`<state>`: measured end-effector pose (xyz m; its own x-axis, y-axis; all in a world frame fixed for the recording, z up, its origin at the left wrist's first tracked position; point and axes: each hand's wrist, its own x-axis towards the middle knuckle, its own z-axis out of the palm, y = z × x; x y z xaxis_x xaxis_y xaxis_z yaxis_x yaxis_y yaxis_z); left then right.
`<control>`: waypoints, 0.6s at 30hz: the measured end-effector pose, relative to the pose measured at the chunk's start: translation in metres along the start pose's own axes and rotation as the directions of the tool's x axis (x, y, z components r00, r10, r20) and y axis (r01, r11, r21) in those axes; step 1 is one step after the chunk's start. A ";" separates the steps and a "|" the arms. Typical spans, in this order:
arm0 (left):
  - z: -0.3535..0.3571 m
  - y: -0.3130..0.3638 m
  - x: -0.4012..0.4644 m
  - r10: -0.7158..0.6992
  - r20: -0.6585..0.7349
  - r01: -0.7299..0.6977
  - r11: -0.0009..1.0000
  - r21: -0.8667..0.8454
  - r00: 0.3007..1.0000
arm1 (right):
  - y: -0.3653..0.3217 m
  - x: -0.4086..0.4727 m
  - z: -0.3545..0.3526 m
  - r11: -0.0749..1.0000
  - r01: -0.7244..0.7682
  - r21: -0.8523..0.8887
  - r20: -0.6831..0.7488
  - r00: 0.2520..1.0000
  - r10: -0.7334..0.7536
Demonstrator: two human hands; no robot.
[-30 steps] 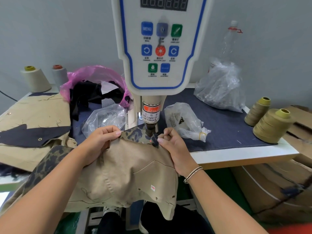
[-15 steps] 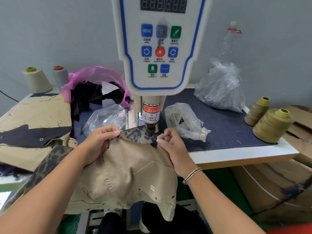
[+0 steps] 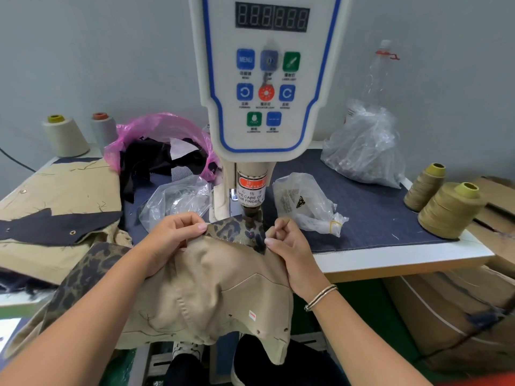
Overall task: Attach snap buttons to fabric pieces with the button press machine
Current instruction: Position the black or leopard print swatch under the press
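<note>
Gripping a tan cotton garment piece with a leopard-print lining (image 3: 211, 285), the person's two hands hold its turned-back edge under the head of the white, blue-trimmed button press machine (image 3: 264, 87). The left hand (image 3: 170, 240) pinches the fabric edge between thumb and curled fingers just left of the machine's metal punch (image 3: 250, 215). The right hand (image 3: 289, 246), with a thin silver bracelet (image 3: 320, 298) at the wrist, has its fingers curled round the edge just right of the punch. Between the hands the leopard-print flap lies flat beneath the punch, with a small red light dot on it. The rest of the garment hangs off the table's front edge toward the person's lap.

On the white table (image 3: 390, 260) lies a dark blue denim mat (image 3: 362, 218). A small clear plastic bag of metal parts (image 3: 303, 201) sits just right of the punch, and a larger crumpled clear bag (image 3: 365, 146) lies behind it near the wall. Two olive-tan thread cones (image 3: 446, 207) stand at the table's right end. Left of the machine sit another clear bag (image 3: 175, 199), a pink plastic bag holding black fabric scraps (image 3: 158, 151), two pale thread cones (image 3: 67, 135), and a stack of tan fabric pieces (image 3: 55, 190) with a navy piece on top.
</note>
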<state>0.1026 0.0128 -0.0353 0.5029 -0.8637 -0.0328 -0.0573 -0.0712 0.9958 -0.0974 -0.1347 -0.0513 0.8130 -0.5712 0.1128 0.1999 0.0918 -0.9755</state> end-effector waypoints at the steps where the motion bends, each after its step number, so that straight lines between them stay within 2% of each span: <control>1: 0.000 -0.002 0.000 0.006 -0.004 -0.005 0.999 0.040 1.000 | -0.001 -0.003 0.000 0.999 0.009 -0.044 0.023 1.000 -0.008; 4: 0.003 -0.006 0.001 0.052 -0.033 -0.046 0.987 0.157 0.998 | -0.011 -0.010 -0.003 0.941 0.089 -0.328 0.061 0.995 -0.073; 6: 0.006 -0.007 0.001 0.084 -0.050 -0.070 0.969 0.239 0.995 | -0.024 -0.008 -0.014 0.844 0.197 -0.499 -0.073 0.961 -0.268; 7: 0.007 -0.008 0.001 0.094 -0.058 -0.076 0.961 0.265 0.994 | -0.032 -0.004 -0.023 0.760 0.210 -0.616 -0.164 0.909 -0.383; 9: 0.008 -0.010 0.001 0.115 -0.074 -0.087 0.946 0.311 0.991 | -0.047 0.010 -0.044 0.509 0.033 -0.860 -0.253 0.839 -0.482; 11: 0.011 -0.012 0.000 0.158 -0.100 -0.105 0.911 0.399 0.982 | -0.054 0.029 -0.063 0.167 -0.158 -0.973 -0.213 0.894 -0.395; 13: 0.014 -0.013 -0.001 0.229 -0.131 -0.132 0.848 0.513 0.965 | -0.053 0.047 -0.066 -0.156 -0.177 -0.972 -0.130 0.953 -0.273; 14: 0.016 -0.013 -0.003 0.265 -0.141 -0.144 0.816 0.559 0.954 | -0.050 0.055 -0.065 -0.264 -0.149 -0.953 -0.091 0.971 -0.221; 16: 0.019 -0.012 -0.005 0.307 -0.152 -0.151 0.769 0.621 0.939 | -0.044 0.074 -0.061 -0.382 -0.101 -0.918 -0.054 0.990 -0.132; 18: 0.021 -0.011 -0.006 0.323 -0.147 -0.148 0.732 0.665 0.935 | -0.041 0.090 -0.059 -0.453 -0.105 -0.885 -0.082 0.994 -0.071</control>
<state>0.0825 0.0082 -0.0481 0.5783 -0.7572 0.3036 -0.6904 -0.2560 0.6766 -0.0642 -0.2380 -0.0121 0.7491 -0.6413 0.1663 -0.6604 -0.7034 0.2628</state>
